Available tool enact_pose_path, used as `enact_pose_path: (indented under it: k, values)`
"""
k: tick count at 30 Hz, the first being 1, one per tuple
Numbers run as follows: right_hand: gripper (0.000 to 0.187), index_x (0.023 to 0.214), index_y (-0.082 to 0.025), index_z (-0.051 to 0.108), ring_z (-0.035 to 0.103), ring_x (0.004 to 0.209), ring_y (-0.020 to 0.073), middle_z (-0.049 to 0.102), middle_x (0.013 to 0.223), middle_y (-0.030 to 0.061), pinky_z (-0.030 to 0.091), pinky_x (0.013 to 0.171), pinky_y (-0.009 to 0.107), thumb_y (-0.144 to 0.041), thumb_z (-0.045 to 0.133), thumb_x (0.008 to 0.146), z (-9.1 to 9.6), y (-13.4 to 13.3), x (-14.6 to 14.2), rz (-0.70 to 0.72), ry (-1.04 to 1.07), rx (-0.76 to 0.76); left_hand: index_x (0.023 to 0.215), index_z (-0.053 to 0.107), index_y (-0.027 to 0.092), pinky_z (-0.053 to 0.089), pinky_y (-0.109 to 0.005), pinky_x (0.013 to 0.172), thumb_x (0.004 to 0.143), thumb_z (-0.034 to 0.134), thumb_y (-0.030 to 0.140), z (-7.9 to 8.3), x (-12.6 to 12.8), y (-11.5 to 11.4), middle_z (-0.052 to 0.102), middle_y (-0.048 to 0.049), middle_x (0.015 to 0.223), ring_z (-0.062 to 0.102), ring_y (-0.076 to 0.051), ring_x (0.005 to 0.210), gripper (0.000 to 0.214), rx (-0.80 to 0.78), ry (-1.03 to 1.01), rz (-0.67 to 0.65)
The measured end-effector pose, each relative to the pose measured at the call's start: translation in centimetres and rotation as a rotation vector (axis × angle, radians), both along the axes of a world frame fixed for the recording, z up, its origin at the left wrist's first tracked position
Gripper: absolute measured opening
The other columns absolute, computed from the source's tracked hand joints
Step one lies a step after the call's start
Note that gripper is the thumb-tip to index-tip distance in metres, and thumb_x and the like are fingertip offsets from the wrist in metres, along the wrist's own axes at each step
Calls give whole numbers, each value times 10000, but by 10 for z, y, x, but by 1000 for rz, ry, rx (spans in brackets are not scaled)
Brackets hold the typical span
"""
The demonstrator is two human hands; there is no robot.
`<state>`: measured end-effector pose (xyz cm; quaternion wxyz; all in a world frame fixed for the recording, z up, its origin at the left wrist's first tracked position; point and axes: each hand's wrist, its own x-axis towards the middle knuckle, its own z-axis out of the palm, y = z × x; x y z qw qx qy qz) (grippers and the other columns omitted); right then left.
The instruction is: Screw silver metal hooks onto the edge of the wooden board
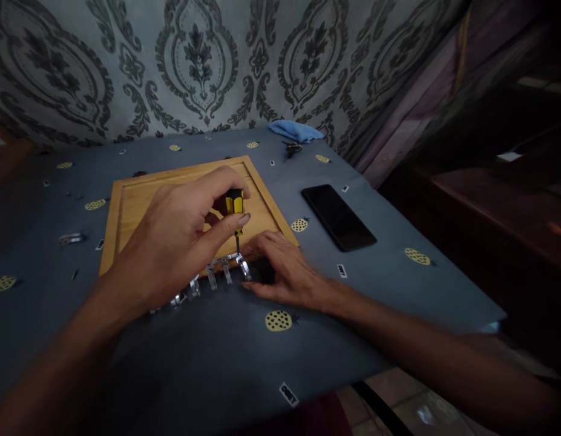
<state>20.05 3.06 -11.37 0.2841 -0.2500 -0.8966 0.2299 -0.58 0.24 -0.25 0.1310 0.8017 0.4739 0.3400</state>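
Note:
My left hand (180, 242) is closed around the yellow and black handle of a small screwdriver (235, 209), held upright with its tip down on a metal hook rack (212, 275). The rack is a row of several shiny hooks lying along the near edge of a wooden board (135, 203). My right hand (284, 269) lies on the table at the right end of the rack, its fingers pressed against the rack's end. My left hand hides part of the rack.
The table wears a blue-grey cloth with yellow dotted spots (278, 320). A black phone (338, 217) lies to the right of the board. A blue cloth (295, 130) and small dark item (291, 148) sit at the back. A loose metal piece (71, 239) lies left. The table's edge drops off at right.

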Motion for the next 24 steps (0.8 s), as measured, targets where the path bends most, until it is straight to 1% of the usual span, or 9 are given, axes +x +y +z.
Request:
enact_pose_path:
  k: [5, 8, 13, 16, 19, 24]
  values:
    - [338, 1064, -201, 535, 615, 971, 243, 661, 1024, 71, 485, 880, 403, -339, 742, 835, -1, 0, 0, 2, 6, -9, 989, 652, 252, 534, -251, 660, 909, 596, 208, -1, -1, 1, 657, 21, 843, 626, -137, 725, 107, -29, -6, -24]
    - [329, 1051, -205, 533, 616, 968, 245, 657, 1016, 69, 484, 881, 404, -326, 745, 830, 0, -1, 0, -2, 0, -13, 1013, 659, 254, 517, -248, 627, 914, 592, 208, -1, -2, 1, 684, 14, 915, 645, -137, 744, 128, -50, -2, -46]
    - [333, 1042, -203, 527, 607, 958, 248, 648, 1010, 73, 486, 853, 397, -312, 753, 822, 0, 0, 0, -4, -12, -17, 1038, 656, 238, 469, -254, 576, 922, 588, 217, -1, -2, 0, 695, 0, 930, 651, -155, 765, 137, -41, 18, -38]
    - [328, 1047, -197, 533, 604, 959, 257, 647, 1002, 80, 491, 849, 409, -317, 741, 824, -1, 0, 0, -3, -3, -8, 1051, 636, 220, 471, -254, 629, 955, 571, 218, -2, 1, -1, 693, -6, 987, 652, -148, 808, 116, -31, 33, -60]
    - [313, 1053, -200, 543, 605, 963, 261, 651, 1003, 78, 496, 856, 420, -332, 722, 832, -2, 0, 0, -8, -1, 6, 1023, 630, 197, 476, -260, 692, 990, 560, 248, -4, 5, -2, 670, -16, 997, 637, -139, 822, 92, 16, 47, -73]
    - [295, 1056, -201, 555, 604, 981, 263, 656, 1019, 80, 499, 881, 435, -353, 702, 850, -3, 1, 0, -2, -20, -5, 1000, 646, 184, 475, -272, 722, 969, 596, 223, -5, 9, -2, 684, -25, 992, 643, -162, 898, 71, 49, 7, -87]
